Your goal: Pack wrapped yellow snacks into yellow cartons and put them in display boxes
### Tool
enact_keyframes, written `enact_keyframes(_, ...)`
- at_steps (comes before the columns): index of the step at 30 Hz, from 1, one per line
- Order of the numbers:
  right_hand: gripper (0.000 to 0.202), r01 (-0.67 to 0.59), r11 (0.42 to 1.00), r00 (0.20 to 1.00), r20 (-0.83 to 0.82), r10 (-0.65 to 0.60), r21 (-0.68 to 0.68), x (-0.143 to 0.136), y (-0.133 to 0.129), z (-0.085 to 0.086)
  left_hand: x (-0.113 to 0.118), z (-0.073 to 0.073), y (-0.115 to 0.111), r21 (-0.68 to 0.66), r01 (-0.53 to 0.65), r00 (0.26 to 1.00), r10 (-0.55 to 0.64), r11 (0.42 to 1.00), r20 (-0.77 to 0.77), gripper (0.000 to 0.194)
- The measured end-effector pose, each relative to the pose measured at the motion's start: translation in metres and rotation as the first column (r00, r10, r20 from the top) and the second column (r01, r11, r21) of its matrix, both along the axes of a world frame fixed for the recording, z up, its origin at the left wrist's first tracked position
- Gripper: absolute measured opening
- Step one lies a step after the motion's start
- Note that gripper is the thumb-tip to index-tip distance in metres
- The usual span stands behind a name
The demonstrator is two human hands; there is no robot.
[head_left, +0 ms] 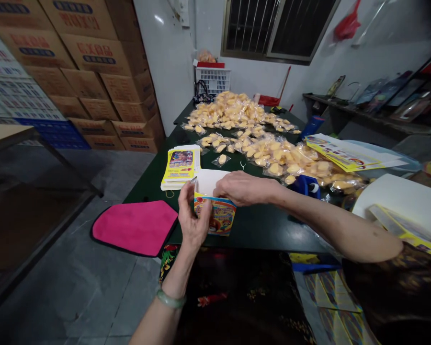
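Note:
A colourful printed box [222, 218] stands at the near edge of the dark green table [266, 225], its white inner flap raised at the back. My left hand [194, 215] holds the box's left side, thumb across the front. Over the box's top right, my right hand [239, 187] has its fingertips down inside the opening; what they hold, if anything, is hidden. Behind and to the left lies a stack of yellow and white printed cards [180, 165]. Beyond the box, many small clear packets with yellow pieces [233, 115] are heaped along the table.
A pink cloth [136, 227] hangs over the table's left edge. A blue tape dispenser [306, 187] is right of my right hand, near flat printed cartons [345, 153]. Brown cartons [96, 52] are stacked at the left; a white basket [213, 80] stands at the back.

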State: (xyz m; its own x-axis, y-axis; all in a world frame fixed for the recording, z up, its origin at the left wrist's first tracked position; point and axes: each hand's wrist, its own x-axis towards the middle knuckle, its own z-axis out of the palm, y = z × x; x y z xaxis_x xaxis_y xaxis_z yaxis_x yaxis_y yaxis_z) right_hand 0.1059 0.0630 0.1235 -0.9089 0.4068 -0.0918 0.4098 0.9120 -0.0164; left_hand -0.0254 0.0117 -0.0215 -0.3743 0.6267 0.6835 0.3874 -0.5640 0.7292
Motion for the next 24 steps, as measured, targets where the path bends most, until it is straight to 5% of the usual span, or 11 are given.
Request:
enact_keyframes(3,0.018,-0.013,0.999,0.910,-0.414,0.024,0.030,0.010,0.000,-0.017,-0.005,0.012,0.010,0.084,-0.062,0.998,0.064,0.995,-0.017,0.031)
enact_keyframes(5,0.020,0.102,0.993,0.646,-0.763,-0.024,0.055,0.022,-0.007,-0.033,-0.005,0.015,0.012,0.161,-0.132,0.989,0.142,0.978,-0.051,0.017)
enact_keyframes(7,0.017,0.282,0.954,0.277,-0.944,-0.180,-0.099,0.035,-0.017,-0.052,-0.003,0.016,0.010,0.210,-0.166,0.981,0.183,0.964,-0.066,0.010)
enact_keyframes(9,0.014,0.253,0.874,0.017,-0.902,-0.432,-0.414,0.043,-0.027,-0.071,-0.001,0.015,0.005,0.230,-0.173,0.981,0.189,0.958,-0.046,0.011)
enact_keyframes(10,0.016,0.142,0.812,-0.027,-0.822,-0.568,-0.566,0.044,-0.030,-0.080,-0.001,0.016,0.003,0.234,-0.177,0.982,0.189,0.956,-0.030,0.013)
enact_keyframes(12,0.024,-0.134,0.631,0.025,-0.640,-0.768,-0.764,0.040,-0.034,-0.096,0.000,0.017,0.000,0.236,-0.193,0.980,0.199,0.952,-0.003,0.016)
enact_keyframes(14,0.029,-0.329,0.470,0.077,-0.519,-0.851,-0.819,0.033,-0.035,-0.105,0.001,0.018,-0.001,0.232,-0.202,0.978,0.207,0.951,0.005,0.015)
enact_keyframes(16,0.030,-0.413,0.406,0.077,-0.476,-0.876,-0.815,0.026,-0.033,-0.107,0.003,0.019,-0.001,0.219,-0.185,0.983,0.183,0.958,0.031,0.012)
enact_keyframes(20,0.022,-0.347,0.487,0.076,-0.541,-0.838,-0.802,0.020,-0.029,-0.097,0.005,0.022,-0.003,0.147,-0.056,0.957,0.011,0.988,0.289,0.026)
enact_keyframes(24,0.019,-0.269,0.578,0.031,-0.607,-0.794,-0.770,0.015,-0.028,-0.089,-0.004,0.036,-0.006,0.057,0.253,0.785,-0.240,0.966,0.571,0.039)
